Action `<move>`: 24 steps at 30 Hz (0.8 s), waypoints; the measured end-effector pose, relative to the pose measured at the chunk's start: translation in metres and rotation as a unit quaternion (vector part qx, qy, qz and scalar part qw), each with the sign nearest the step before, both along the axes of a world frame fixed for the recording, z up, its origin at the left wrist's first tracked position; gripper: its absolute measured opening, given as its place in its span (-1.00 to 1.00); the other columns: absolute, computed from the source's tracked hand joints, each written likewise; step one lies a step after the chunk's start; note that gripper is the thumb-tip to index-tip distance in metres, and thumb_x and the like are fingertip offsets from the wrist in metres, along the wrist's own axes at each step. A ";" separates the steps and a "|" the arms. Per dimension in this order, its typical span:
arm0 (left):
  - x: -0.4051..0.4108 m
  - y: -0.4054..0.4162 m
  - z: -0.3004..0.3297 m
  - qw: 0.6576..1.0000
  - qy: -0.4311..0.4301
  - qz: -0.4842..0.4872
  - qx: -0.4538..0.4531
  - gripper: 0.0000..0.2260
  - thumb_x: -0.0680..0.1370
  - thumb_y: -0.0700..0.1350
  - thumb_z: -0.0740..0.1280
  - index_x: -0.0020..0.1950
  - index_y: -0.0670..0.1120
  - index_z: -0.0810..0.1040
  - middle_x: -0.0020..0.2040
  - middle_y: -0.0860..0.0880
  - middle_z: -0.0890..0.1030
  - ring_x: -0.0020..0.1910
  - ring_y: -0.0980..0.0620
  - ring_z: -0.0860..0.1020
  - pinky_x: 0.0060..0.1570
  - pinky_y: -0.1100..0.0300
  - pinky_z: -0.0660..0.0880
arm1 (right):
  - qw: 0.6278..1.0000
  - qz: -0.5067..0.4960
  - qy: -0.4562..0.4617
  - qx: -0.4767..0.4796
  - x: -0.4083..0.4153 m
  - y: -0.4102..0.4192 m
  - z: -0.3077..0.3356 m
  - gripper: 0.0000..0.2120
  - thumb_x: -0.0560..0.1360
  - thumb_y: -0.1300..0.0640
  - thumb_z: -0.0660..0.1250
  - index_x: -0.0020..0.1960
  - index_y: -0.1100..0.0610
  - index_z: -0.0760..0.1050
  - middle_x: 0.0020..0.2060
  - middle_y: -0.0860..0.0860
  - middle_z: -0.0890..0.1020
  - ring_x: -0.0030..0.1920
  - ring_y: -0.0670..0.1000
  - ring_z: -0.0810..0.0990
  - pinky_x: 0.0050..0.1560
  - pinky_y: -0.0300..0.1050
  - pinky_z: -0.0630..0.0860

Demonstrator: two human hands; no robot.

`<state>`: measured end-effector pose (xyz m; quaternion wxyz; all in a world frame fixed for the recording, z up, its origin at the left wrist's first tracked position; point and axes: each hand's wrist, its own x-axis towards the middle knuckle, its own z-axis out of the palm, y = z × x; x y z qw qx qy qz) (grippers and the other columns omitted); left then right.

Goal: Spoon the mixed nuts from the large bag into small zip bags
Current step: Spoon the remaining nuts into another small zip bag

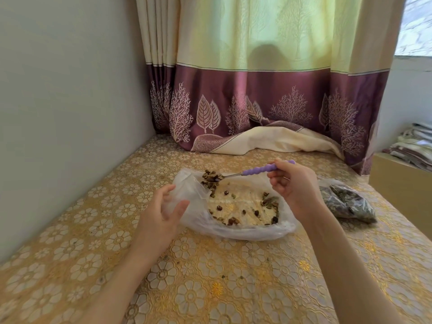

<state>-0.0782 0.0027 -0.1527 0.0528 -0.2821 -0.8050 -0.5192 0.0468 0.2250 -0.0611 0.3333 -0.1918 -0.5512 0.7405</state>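
A large clear plastic bag [245,228] lies flat on the table with mixed nuts [233,220] scattered inside it. My right hand [294,185] grips the purple handle of a metal spoon [261,170]. The spoon's bowl carries a heap of nuts [211,176] over the bag's raised left end. My left hand [161,213] is at that left end, thumb and fingers spread and relaxed against a lifted fold of clear plastic [187,185]. A small zip bag [346,202], dark and full of nuts, lies on the table to the right, behind my right wrist.
The table wears a yellow flowered cloth [187,288]. A grey wall runs along its left side. A purple and cream curtain [257,108] hangs at the back, its hem lying on the table. Folded fabrics [413,146] sit on a box at far right.
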 end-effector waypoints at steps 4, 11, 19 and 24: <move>0.003 0.001 0.002 1.000 -0.004 -0.017 0.016 -0.42 0.33 0.51 0.13 0.27 0.29 0.26 0.27 0.06 0.48 0.19 0.05 0.49 0.12 -0.08 0.50 | 0.994 0.061 0.014 0.090 0.003 -0.022 0.012 -0.82 0.54 0.28 0.26 -0.20 0.32 0.52 -0.46 0.02 0.63 -0.47 -0.12 0.43 -0.49 -0.34 0.34; 0.015 0.003 0.017 0.992 -0.024 -0.031 0.124 -0.39 0.29 0.51 0.17 0.19 0.17 0.40 -0.04 0.34 0.57 -0.15 0.37 0.56 -0.30 0.44 0.47 | 0.954 0.158 0.067 0.244 0.006 -0.047 0.020 -0.88 0.54 0.30 0.26 -0.06 0.22 0.58 -0.34 0.02 0.62 -0.35 -0.04 0.53 -0.40 -0.27 0.43; 0.015 0.000 0.019 0.984 -0.051 -0.019 0.167 -0.36 0.38 0.42 0.20 0.30 0.04 0.35 0.13 0.01 0.58 -0.13 0.03 0.63 -0.31 0.06 0.60 | 0.981 0.098 0.106 0.127 0.003 -0.035 0.019 -0.89 0.55 0.26 0.27 -0.10 0.24 0.54 -0.34 0.03 0.65 -0.36 -0.06 0.44 -0.40 -0.29 0.38; 0.008 -0.005 0.025 0.973 -0.063 0.056 0.214 -0.48 0.43 0.29 0.18 0.28 0.02 0.36 0.09 -0.02 0.57 -0.19 0.18 0.57 -0.45 0.35 0.47 | 0.991 -0.058 0.067 0.100 0.001 -0.017 0.011 -0.80 0.55 0.21 0.26 -0.23 0.21 0.52 -0.47 -0.02 0.62 -0.47 -0.12 0.41 -0.50 -0.34 0.34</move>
